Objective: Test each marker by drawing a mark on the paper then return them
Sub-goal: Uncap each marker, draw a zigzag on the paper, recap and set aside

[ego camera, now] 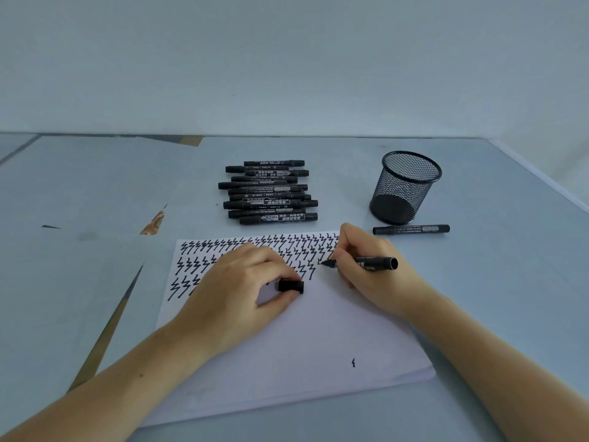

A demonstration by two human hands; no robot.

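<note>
A white sheet of paper lies in front of me, its upper part filled with rows of black zigzag marks. My right hand grips an uncapped black marker with its tip on the paper at the end of a row. My left hand rests on the paper and pinches the marker's black cap. A pile of several black markers lies beyond the paper. One more capped marker lies alone by the cup.
A black mesh pen cup stands empty at the back right. The table is covered with pale blue-grey sheets, with gaps showing wood at the left. A wall rises behind the table.
</note>
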